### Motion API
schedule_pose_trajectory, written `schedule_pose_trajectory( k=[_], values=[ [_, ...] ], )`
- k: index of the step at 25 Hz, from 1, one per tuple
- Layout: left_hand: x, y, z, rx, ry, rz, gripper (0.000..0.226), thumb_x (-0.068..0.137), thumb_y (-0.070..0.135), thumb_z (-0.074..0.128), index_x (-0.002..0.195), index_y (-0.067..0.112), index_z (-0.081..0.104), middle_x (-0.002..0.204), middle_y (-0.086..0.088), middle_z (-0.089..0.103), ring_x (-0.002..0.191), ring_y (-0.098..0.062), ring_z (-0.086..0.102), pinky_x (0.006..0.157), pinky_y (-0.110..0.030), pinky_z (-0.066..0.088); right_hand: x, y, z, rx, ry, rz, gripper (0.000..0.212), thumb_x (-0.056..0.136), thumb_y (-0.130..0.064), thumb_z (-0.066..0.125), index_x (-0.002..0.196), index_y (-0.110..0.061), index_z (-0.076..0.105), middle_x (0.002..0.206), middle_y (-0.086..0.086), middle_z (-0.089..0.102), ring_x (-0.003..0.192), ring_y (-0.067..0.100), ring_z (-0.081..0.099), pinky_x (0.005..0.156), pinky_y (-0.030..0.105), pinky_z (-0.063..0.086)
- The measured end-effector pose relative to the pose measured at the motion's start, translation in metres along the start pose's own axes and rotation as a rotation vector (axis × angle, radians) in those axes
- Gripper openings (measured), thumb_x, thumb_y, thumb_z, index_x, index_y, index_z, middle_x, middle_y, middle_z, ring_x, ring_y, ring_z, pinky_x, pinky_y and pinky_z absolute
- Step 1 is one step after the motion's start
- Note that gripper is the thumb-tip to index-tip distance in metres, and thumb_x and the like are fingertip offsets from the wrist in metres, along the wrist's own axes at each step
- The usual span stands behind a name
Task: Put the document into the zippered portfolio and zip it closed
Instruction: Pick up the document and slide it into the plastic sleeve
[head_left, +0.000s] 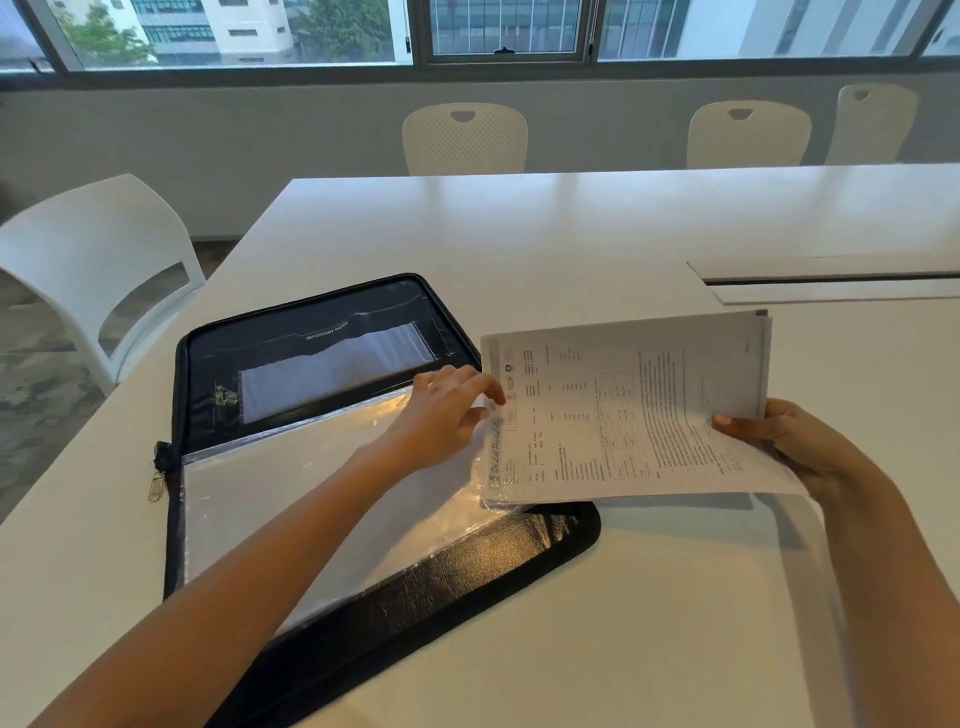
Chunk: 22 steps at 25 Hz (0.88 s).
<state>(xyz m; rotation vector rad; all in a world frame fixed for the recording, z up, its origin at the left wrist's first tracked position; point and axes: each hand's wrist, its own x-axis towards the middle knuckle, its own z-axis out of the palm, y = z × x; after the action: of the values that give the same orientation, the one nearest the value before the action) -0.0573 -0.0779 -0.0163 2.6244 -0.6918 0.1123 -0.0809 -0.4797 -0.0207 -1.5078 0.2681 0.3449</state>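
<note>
A black zippered portfolio (322, 332) lies open on the white table, with clear plastic sleeves (311, 493) spread over its near half. Its zipper pull (156, 486) hangs at the left edge. The document (634, 410), a few printed sheets, is held above the portfolio's right edge, its left end over the sleeves. My right hand (795, 447) grips the document's right edge. My left hand (452, 410) rests on the sleeves at their right edge, its fingers pinching the opening of a sleeve next to the document's left end.
The white table (571, 234) has a cable slot with a lid (831, 283) at the right. A white chair (98, 270) stands at the left, and three more chairs (465, 137) line the far side under the windows.
</note>
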Motion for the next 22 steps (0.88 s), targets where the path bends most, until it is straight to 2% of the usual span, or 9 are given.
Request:
schedule_pose_trajectory(
  k=[4, 8, 13, 16, 22],
  values=[
    [0.018, -0.024, -0.008, 0.151, -0.176, 0.038, 0.029, 0.093, 0.023, 0.056, 0.112, 0.044, 0.060, 0.123, 0.008, 0.050, 0.113, -0.016, 0.040, 0.094, -0.036, 0.026, 0.007, 0.004, -0.001, -0.015, 0.003, 0.022, 0.043, 0.070, -0.011, 0.071, 0.110, 0.002, 0.063, 0.091, 0.021, 0.075, 0.070, 0.033, 0.073, 0.052, 0.035, 0.060],
    [0.036, -0.032, -0.013, 0.289, -0.217, 0.144, 0.023, 0.090, 0.037, 0.060, 0.112, 0.044, 0.056, 0.121, 0.005, 0.047, 0.113, -0.017, 0.037, 0.095, -0.039, 0.028, 0.014, 0.008, -0.004, -0.011, -0.013, 0.035, 0.041, 0.072, -0.010, 0.070, 0.110, 0.001, 0.063, 0.091, 0.021, 0.075, 0.070, 0.033, 0.073, 0.051, 0.034, 0.059],
    [0.063, -0.048, -0.030, 0.442, -0.262, 0.141, 0.019, 0.089, 0.038, 0.062, 0.107, 0.040, 0.059, 0.115, 0.001, 0.046, 0.108, -0.017, 0.034, 0.091, -0.037, 0.028, 0.022, 0.005, -0.010, -0.003, -0.062, 0.068, 0.036, 0.074, -0.009, 0.068, 0.109, 0.002, 0.063, 0.093, 0.023, 0.073, 0.072, 0.036, 0.073, 0.052, 0.036, 0.060],
    [0.076, -0.059, -0.037, 0.378, -0.251, 0.093, 0.013, 0.090, 0.039, 0.060, 0.103, 0.039, 0.061, 0.115, 0.002, 0.045, 0.112, -0.019, 0.035, 0.091, -0.038, 0.027, 0.028, -0.001, -0.011, -0.012, -0.093, 0.097, 0.032, 0.075, -0.008, 0.069, 0.106, 0.001, 0.066, 0.094, 0.025, 0.072, 0.073, 0.037, 0.072, 0.053, 0.038, 0.060],
    [0.091, -0.078, -0.046, 0.140, -0.250, -0.059, 0.015, 0.091, 0.032, 0.062, 0.106, 0.031, 0.064, 0.111, 0.005, 0.041, 0.118, -0.021, 0.032, 0.102, -0.050, 0.027, 0.049, -0.029, -0.009, -0.144, -0.161, 0.124, 0.030, 0.077, -0.008, 0.069, 0.105, 0.001, 0.070, 0.097, 0.026, 0.072, 0.075, 0.038, 0.072, 0.056, 0.039, 0.062]
  ],
)
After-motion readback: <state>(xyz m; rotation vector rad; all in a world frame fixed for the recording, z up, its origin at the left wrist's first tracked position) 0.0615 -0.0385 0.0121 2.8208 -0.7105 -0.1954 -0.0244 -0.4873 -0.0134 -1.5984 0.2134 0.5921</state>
